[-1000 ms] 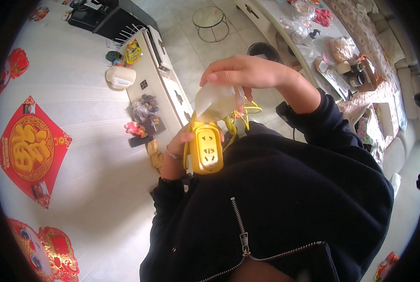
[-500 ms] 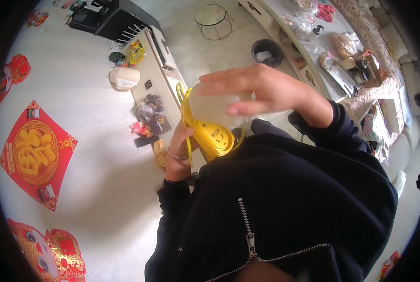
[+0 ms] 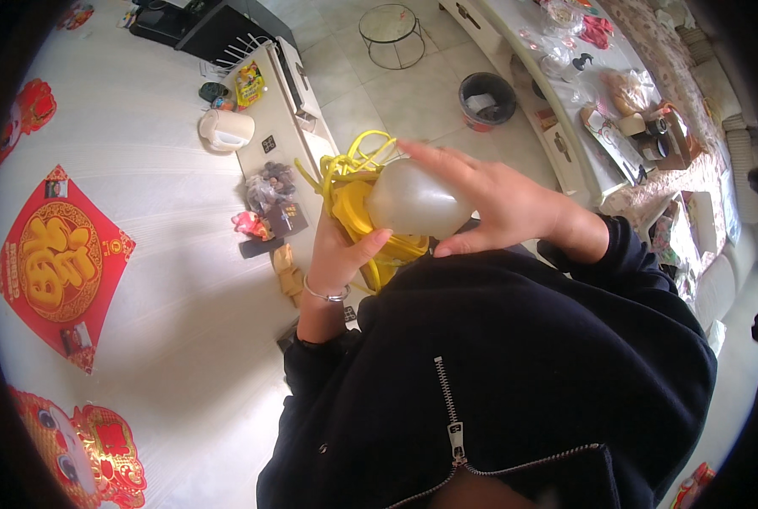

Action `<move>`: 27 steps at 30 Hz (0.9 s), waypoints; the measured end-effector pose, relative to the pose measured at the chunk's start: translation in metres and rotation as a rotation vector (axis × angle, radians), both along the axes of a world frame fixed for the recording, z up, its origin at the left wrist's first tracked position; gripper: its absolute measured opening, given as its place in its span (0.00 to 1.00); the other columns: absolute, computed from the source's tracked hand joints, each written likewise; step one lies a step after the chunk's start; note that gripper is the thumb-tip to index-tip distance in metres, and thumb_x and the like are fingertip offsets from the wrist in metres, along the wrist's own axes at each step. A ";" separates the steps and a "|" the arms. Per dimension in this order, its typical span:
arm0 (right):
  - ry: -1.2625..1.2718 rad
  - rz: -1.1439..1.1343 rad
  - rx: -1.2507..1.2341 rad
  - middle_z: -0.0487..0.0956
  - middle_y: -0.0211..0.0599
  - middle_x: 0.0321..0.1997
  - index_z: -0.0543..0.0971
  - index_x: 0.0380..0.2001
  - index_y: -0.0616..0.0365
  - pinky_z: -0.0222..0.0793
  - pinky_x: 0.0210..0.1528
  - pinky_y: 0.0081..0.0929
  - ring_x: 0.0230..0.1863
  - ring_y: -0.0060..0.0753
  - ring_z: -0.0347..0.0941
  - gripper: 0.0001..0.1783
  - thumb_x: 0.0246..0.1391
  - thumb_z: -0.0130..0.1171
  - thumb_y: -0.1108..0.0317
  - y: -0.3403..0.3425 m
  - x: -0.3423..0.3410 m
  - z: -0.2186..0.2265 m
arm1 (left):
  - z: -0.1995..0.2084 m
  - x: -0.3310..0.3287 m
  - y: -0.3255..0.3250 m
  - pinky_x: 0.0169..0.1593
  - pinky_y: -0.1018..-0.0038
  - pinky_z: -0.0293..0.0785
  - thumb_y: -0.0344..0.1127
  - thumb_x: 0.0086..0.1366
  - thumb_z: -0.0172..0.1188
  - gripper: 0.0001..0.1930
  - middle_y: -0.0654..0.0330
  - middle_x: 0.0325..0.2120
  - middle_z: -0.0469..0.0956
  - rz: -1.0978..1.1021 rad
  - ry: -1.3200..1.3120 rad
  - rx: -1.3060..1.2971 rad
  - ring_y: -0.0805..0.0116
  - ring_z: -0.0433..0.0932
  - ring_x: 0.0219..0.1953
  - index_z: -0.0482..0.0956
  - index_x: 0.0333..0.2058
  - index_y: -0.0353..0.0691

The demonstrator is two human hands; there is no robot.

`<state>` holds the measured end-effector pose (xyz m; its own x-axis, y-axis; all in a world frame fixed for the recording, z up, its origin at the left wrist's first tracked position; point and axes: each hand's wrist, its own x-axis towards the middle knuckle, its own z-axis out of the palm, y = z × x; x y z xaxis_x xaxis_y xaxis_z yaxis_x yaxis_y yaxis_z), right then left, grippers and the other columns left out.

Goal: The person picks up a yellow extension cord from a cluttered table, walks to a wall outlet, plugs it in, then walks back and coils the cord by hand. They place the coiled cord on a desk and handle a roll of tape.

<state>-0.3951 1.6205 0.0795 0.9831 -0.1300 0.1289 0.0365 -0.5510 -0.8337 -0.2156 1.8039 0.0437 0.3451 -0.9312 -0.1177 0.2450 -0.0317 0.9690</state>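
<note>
My left hand [image 3: 335,250] is closed round a yellow power strip [image 3: 355,208], its thumb lying across the near side. Loops of the strip's yellow cord [image 3: 369,142] rise past the fingers at the far end. Against the strip is a milky-white rounded globe [image 3: 421,202] that looks like a light bulb; its base is hidden. My right hand [image 3: 506,199] curves round the globe from the right, fingers over its far side and thumb at its near side. Whether the globe is joined to the strip or only touching it, I cannot tell.
Along the wall on the left runs a white cabinet with a kettle [image 3: 226,130] and a dark box [image 3: 289,219]. Beyond my hands stand a waste bin [image 3: 486,100] and a small round table [image 3: 391,36]. A cluttered table [image 3: 557,93] is at the right.
The power strip has turned, so its socket face no longer shows plainly. The globe has shifted right, and my right hand has come closer round it. More cord loops show.
</note>
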 end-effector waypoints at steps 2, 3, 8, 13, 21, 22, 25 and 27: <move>-0.013 -0.083 0.017 0.68 0.50 0.58 0.53 0.66 0.53 0.72 0.49 0.36 0.50 0.52 0.72 0.55 0.37 0.72 0.53 0.004 0.001 0.003 | 0.003 -0.003 -0.001 0.56 0.72 0.66 0.28 0.53 0.67 0.34 0.58 0.49 0.69 -0.015 -0.017 0.026 0.70 0.69 0.52 0.60 0.57 0.34; 0.027 -0.085 0.019 0.69 0.49 0.57 0.54 0.65 0.53 0.71 0.49 0.37 0.50 0.52 0.73 0.55 0.36 0.73 0.52 0.005 0.001 0.006 | 0.005 -0.004 -0.001 0.55 0.72 0.66 0.28 0.53 0.67 0.33 0.58 0.49 0.70 -0.022 -0.024 0.040 0.69 0.69 0.51 0.60 0.56 0.33; 0.117 -0.103 -0.042 0.75 0.48 0.48 0.60 0.60 0.55 0.71 0.49 0.38 0.46 0.52 0.74 0.49 0.36 0.73 0.52 0.002 -0.003 0.017 | 0.013 -0.007 -0.003 0.52 0.73 0.68 0.29 0.53 0.67 0.31 0.58 0.45 0.72 -0.144 -0.154 0.066 0.70 0.72 0.47 0.63 0.54 0.33; 0.181 -0.131 -0.118 0.76 0.51 0.42 0.66 0.52 0.58 0.71 0.43 0.41 0.41 0.55 0.75 0.37 0.41 0.68 0.53 0.002 -0.007 0.014 | 0.015 -0.010 -0.008 0.47 0.74 0.70 0.33 0.50 0.69 0.29 0.58 0.40 0.74 -0.226 -0.411 0.148 0.71 0.73 0.42 0.67 0.49 0.33; 0.267 -0.149 -0.118 0.77 0.54 0.41 0.67 0.50 0.62 0.70 0.44 0.41 0.42 0.56 0.74 0.40 0.47 0.60 0.39 0.003 -0.005 0.000 | 0.006 -0.018 -0.011 0.45 0.75 0.70 0.37 0.50 0.70 0.29 0.60 0.37 0.73 -0.257 -0.248 0.252 0.72 0.72 0.39 0.67 0.48 0.33; 0.259 -0.172 -0.132 0.77 0.54 0.41 0.68 0.49 0.64 0.70 0.44 0.40 0.42 0.55 0.74 0.41 0.47 0.58 0.37 0.003 -0.003 -0.002 | 0.004 -0.018 -0.011 0.45 0.75 0.70 0.37 0.51 0.70 0.30 0.60 0.37 0.73 -0.262 -0.249 0.258 0.72 0.72 0.40 0.67 0.49 0.33; 0.262 -0.193 -0.154 0.77 0.54 0.40 0.71 0.46 0.66 0.70 0.44 0.40 0.42 0.54 0.75 0.41 0.49 0.55 0.35 -0.001 -0.002 -0.005 | -0.001 -0.017 -0.011 0.47 0.75 0.69 0.37 0.52 0.70 0.33 0.61 0.40 0.71 -0.287 -0.209 0.278 0.73 0.71 0.42 0.64 0.53 0.33; 0.260 -0.194 -0.162 0.78 0.55 0.40 0.71 0.44 0.67 0.70 0.44 0.40 0.42 0.54 0.75 0.40 0.49 0.54 0.35 -0.003 -0.002 -0.006 | -0.004 -0.017 -0.012 0.47 0.76 0.68 0.36 0.52 0.69 0.35 0.62 0.41 0.71 -0.282 -0.109 0.251 0.73 0.71 0.42 0.62 0.55 0.33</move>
<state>-0.3969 1.6175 0.0731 0.9449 -0.3152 -0.0880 -0.2832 -0.6528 -0.7026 -0.2327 1.7918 0.0393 0.1031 -0.9380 -0.3310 0.0891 -0.3227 0.9423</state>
